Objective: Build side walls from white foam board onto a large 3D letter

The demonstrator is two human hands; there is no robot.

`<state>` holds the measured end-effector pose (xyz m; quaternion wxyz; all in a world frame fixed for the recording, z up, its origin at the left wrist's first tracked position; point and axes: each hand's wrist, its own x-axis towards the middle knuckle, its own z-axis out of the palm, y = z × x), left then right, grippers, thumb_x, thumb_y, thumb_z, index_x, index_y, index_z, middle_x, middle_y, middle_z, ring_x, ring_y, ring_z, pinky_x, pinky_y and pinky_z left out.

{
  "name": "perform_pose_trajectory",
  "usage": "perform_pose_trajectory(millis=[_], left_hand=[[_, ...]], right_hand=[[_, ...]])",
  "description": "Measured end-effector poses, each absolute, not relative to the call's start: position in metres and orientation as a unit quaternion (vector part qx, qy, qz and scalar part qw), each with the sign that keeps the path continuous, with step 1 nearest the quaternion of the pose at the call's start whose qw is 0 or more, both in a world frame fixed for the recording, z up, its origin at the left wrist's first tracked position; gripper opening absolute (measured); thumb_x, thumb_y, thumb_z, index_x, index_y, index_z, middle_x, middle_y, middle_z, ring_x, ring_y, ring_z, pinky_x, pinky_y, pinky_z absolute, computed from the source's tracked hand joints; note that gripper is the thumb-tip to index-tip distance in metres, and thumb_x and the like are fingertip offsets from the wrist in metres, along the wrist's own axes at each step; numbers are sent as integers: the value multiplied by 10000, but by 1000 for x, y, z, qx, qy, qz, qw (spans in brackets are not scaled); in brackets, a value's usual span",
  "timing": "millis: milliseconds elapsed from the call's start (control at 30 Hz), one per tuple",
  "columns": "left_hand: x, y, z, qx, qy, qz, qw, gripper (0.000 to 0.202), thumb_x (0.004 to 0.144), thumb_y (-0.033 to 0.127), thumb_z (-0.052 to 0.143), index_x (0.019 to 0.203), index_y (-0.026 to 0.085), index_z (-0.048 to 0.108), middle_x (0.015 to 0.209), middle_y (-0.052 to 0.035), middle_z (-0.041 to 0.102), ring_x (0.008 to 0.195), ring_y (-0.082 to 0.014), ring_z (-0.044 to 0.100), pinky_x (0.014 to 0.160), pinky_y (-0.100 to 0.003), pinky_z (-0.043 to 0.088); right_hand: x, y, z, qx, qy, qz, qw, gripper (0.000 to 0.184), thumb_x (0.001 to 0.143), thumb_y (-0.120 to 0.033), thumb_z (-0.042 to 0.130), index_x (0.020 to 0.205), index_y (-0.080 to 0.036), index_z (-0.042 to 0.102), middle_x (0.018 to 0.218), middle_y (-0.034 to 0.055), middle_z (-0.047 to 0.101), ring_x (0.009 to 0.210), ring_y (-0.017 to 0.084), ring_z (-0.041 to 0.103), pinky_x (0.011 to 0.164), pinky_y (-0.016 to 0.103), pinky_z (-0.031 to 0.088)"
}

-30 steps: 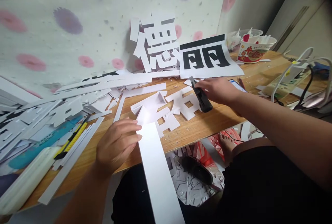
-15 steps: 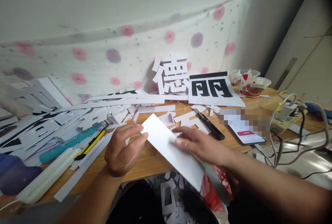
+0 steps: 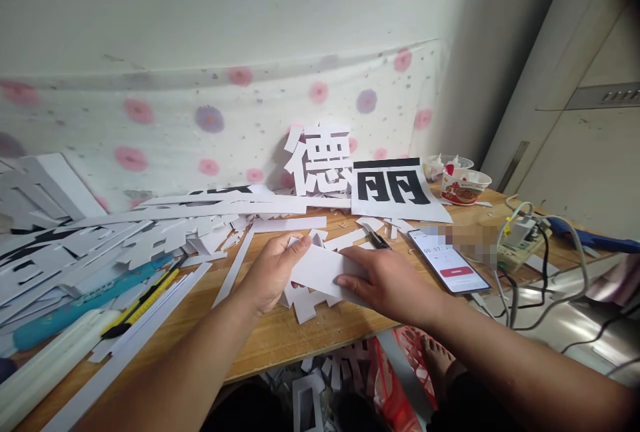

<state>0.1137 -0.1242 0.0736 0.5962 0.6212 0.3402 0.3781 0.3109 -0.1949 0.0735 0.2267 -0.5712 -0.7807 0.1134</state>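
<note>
A flat white strip of board (image 3: 323,271) is held between my two hands above the table's front part. My left hand (image 3: 275,269) pinches its left end, thumb on top. My right hand (image 3: 383,279) grips the other end, with the thumb along its face and the fingers behind. Under the strip lie white cut-out pieces (image 3: 304,304), partly hidden by it. A black cutter knife (image 3: 375,237) lies just behind my right hand, its handle mostly covered. Farther back, a white cut-out character (image 3: 320,159) leans on the wall beside a sheet printed with a black character (image 3: 390,185).
On the left are heaped white boards (image 3: 100,245), a turquoise cylinder (image 3: 90,305), a yellow utility knife (image 3: 143,302) and a long white bar (image 3: 60,362). To the right are a phone (image 3: 453,269), a paper bowl (image 3: 465,187) and cables (image 3: 515,292). Scraps lie below the table.
The board strip has swung from a steep slant over the table edge to a flatter pose farther over the tabletop. Both hands moved with it, and the camera view shifted.
</note>
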Motion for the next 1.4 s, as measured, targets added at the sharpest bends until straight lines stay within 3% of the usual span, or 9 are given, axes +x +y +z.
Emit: perform_pose_trajectory(millis=[233,467,767,900,1133,1400], left_hand=[[122,-109,65,556,305,384,671,373,732,497,708,719,157,555,544,35,471,415,-67,412,390,-175,336],[120,-94,57,526,271,361,721,427,715,543,699,663,159,519,510,25,468,395,-78,423,370,-184,339],[115,-93,43,484,266,349,757,433,732,576,670,701,167,528,544,6,514,415,-97,473,359,-191,345],[111,-90,40,471,247,365,764,381,707,481,739,708,177,509,577,18,523,446,-94,486,373,-186,354],[112,-93,43,427,244,412,766,368,663,413,781,745,194,497,589,27,567,469,-120,533,407,-222,439],[116,-96,39,403,288,471,730,387,625,403,802,723,177,503,622,26,565,540,-103,543,487,-198,423]], right_hand=[[325,-182,69,-519,-802,136,263,276,889,-436,535,961,-184,619,759,28,633,626,136,510,579,260,344],[326,-167,70,-489,-810,186,265,374,904,-468,529,1140,-188,606,851,42,668,690,143,547,615,263,378],[322,-149,67,-459,-817,237,258,391,887,-508,543,1017,-151,636,792,40,646,644,125,516,576,246,371],[323,-143,64,-485,-801,236,259,429,865,-526,569,1065,-151,630,788,40,641,643,127,521,567,245,368],[318,-139,59,-521,-774,234,274,390,843,-539,583,831,-152,627,648,-6,532,568,104,443,503,230,312],[319,-137,61,-535,-772,212,271,399,837,-558,581,774,-165,606,648,-3,533,573,108,445,503,238,303]])
